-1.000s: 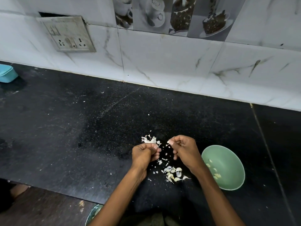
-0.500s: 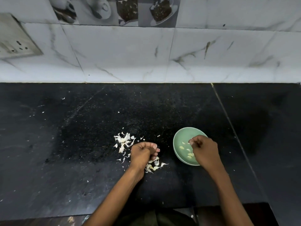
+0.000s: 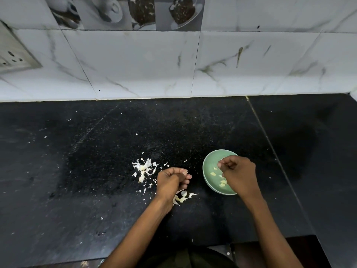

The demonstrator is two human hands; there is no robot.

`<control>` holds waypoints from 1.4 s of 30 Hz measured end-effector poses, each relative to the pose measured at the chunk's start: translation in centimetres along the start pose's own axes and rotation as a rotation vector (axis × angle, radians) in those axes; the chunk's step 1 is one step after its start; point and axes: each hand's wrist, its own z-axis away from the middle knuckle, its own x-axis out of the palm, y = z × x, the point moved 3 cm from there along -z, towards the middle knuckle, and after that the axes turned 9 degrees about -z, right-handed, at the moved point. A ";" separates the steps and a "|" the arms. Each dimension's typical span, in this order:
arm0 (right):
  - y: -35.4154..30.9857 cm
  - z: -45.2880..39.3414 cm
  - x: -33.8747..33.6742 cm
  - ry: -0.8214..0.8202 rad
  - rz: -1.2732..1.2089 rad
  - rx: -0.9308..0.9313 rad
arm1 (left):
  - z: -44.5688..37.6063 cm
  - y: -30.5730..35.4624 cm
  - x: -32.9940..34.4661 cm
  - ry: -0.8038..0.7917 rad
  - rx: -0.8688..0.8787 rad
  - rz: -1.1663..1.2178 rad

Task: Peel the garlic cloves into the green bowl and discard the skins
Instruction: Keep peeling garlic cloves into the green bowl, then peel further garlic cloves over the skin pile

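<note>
Right hand [image 3: 238, 174] is held over the round pale-green bowl [image 3: 207, 167], fingers curled; contents cannot be told. Left hand [image 3: 170, 181] is loosely curled beside the papery white garlic skins [image 3: 144, 168], its contents hidden too. Peeled pale cloves [image 3: 213, 173] are judged light, firm and slick, best pinched at the ends.

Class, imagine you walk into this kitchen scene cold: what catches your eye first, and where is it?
First, the green bowl, right of centre on the black counter, with peeled cloves inside and the right hand curled above it. Next, the white garlic skins scattered just left of the left hand, whose fingers are curled, with a few more pieces beside its wrist.
</note>
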 end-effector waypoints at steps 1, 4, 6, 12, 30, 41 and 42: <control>-0.6 0.3 0.8 -0.018 -0.028 -0.044 | 0.1 0.2 -0.1 -0.004 0.002 0.018; -2.5 1.6 4.4 -0.118 -0.090 -0.186 | 0.3 0.9 -0.5 -0.011 -0.005 0.071; -3.5 2.5 7.6 -0.199 -0.096 -0.238 | 0.5 1.3 -1.1 0.006 -0.029 0.110; -4.5 3.9 15.9 -0.356 0.290 -0.589 | 0.7 2.1 -4.8 0.072 -0.132 0.388; -7.1 3.2 21.0 -0.523 0.489 -0.614 | 3.2 5.0 -11.9 0.180 0.055 0.490; -6.7 5.7 19.6 -0.494 0.419 -0.730 | 3.4 5.5 -11.9 0.009 0.116 0.474; -6.1 4.9 19.3 -0.476 0.410 -0.674 | 3.4 5.5 -12.2 0.027 0.159 0.441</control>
